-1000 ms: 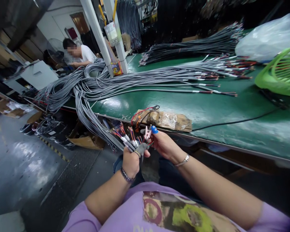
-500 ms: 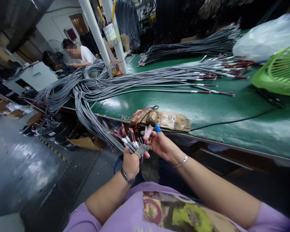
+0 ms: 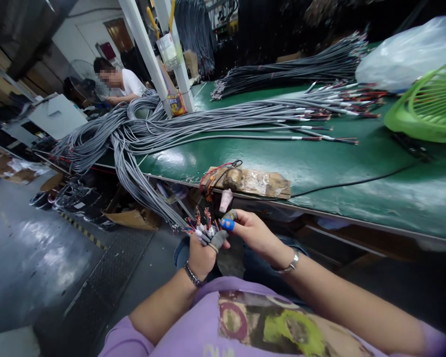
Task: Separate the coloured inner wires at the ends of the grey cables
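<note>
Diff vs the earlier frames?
Right hand has come away from the pink clip-like piece by the edge of the green bench and dropped toward the wire ends. Left hand lowered the gray cables slightly but kept hold. Wooden board and benchtop cables stayed put.

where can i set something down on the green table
Bare green table lies right of the wooden board, between the grey cables and black cord; more runs from the cord to the front edge. The left end is crowded with cable coils; a dark cable bundle crowds the back.
</note>
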`<state>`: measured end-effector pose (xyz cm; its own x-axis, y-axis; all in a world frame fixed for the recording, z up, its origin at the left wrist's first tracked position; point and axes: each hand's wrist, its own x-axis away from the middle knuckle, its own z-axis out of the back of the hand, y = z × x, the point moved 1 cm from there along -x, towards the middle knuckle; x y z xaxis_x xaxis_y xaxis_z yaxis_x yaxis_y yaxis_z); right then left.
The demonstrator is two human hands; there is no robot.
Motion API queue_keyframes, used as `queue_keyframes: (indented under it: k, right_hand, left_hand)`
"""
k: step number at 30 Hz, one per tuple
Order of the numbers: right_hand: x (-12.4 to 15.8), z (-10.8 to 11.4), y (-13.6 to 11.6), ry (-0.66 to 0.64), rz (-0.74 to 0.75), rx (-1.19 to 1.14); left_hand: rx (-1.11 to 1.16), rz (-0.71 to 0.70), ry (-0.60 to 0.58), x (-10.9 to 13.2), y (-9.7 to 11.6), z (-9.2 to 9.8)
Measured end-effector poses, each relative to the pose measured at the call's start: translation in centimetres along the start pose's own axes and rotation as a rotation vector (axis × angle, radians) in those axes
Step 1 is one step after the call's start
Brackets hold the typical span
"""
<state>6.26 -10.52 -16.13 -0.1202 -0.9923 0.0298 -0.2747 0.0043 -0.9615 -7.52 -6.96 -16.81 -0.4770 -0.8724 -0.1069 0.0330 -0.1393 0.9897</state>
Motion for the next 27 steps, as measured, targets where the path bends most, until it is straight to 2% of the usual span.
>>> queue_keyframes:
  k: [5,10,13,15,17,20,24,27]
  right_hand:
    - [-0.1,0.7,1.0,0.054,-0.036,-0.046]
    - [-1.4,1.8,1.6,0.187,-0.165,-0.369]
    - [-2.7,1.9,1.3,0.114,-0.265,-0.45]
    - [-3.3,1.7,1.1,0.055,-0.228,-0.42]
    - [-3.4,1.5,0.9,0.067,-0.135,-0.349]
    - [-2.7,1.0,0.9,0.079,-0.084,-0.284]
    - [-1.4,0.3,0.8,-0.109,-0.159,-0.286]
    - [-1.0,0.0,0.7,-0.111,-0.126,-0.232]
  left_hand:
    - [0.137,0.036,0.153,-0.3,-0.3,0.1]
    - [0.264,0.058,0.197,-1.0,0.4,-0.1]
    - [0.31,0.073,0.171,-1.5,0.7,-0.3]
    - [0.332,0.082,0.151,-1.8,0.8,-0.4]
    - [0.339,0.085,0.142,-1.9,0.8,-0.5]
    - [0.327,0.1,0.142,-1.9,0.7,-0.6]
    - [0.285,0.118,0.123,-1.5,0.0,-0.7]
    - [0.239,0.11,0.107,-1.2,-0.8,-0.7]
